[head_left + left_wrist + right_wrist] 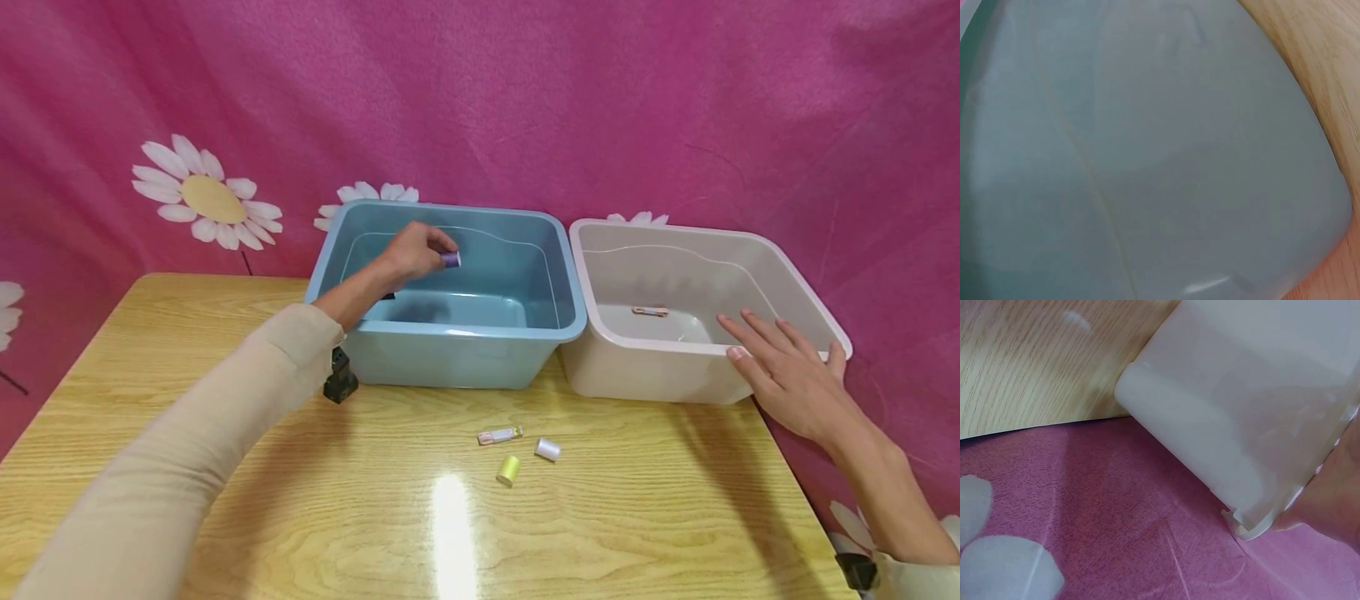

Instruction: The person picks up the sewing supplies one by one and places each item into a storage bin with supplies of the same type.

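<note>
Over the blue bin (457, 332), my left hand (417, 252) pinches a purple thread spool (451, 260) between thumb and fingers. The spool is above the bin's floor, below its back rim. In the left wrist view only the bin's outer wall (1210, 137) shows, with the hand out of sight. My right hand (797, 383) rests with spread, straight fingers on the front right corner of the pale grey bin (660, 367). The right wrist view shows part of that hand (1329, 500) at the rim. Inside the pale bin lies a small bundle of embroidery floss (649, 311).
In front of the bins, a floss skein (500, 436), a white thread spool (547, 450) and a yellow thread spool (508, 471) lie on the wooden table (360, 517). A pink flowered cloth (510, 100) hangs behind. The two bins stand side by side, rims close together.
</note>
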